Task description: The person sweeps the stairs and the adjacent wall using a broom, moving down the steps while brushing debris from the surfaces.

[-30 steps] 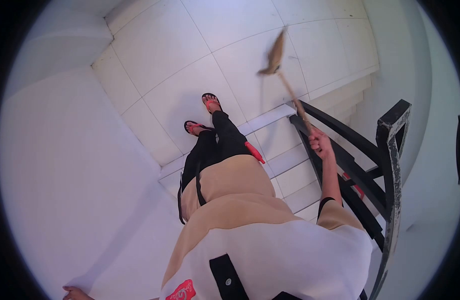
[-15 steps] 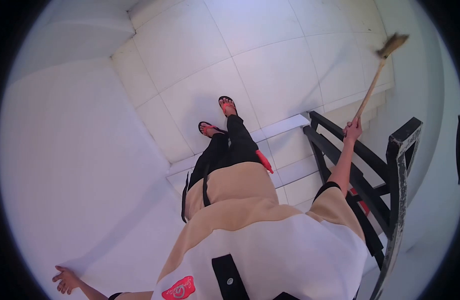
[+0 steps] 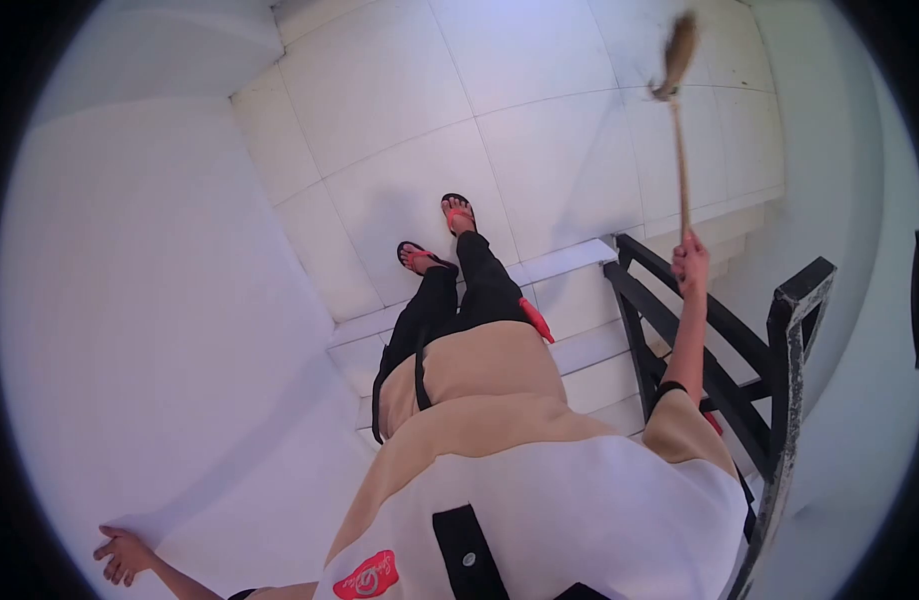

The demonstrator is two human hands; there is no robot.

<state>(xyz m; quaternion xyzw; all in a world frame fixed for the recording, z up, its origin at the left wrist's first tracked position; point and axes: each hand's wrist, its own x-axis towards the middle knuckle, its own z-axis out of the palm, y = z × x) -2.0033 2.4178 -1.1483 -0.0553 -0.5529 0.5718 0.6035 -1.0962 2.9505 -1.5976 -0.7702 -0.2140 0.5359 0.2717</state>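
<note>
My right hand [image 3: 690, 265] is wrapped round the end of a long wooden handle that belongs to a broom [image 3: 682, 165]. Brown bristles at its far end, blurred by motion, point away from me over the pale tiled floor [image 3: 539, 150] at the upper right. That hand reaches out past the black railing [image 3: 719, 300]. Far off at the lower left, my left hand [image 3: 125, 555] has its fingers spread apart, right at the white wall [image 3: 179, 330], and holds nothing.
Both feet, in black and red flip-flops [image 3: 426, 257], stand on the tiled landing. Behind them, stair steps [image 3: 579, 345] run down beneath my body. The railing post [image 3: 787, 330] with worn paint rises on the right, beside another pale wall [image 3: 849, 200].
The broom has swung left, its bristles moving from the far right corner toward the middle of the landing. My right hand has shifted slightly left; the left hand stays nearly in place.
</note>
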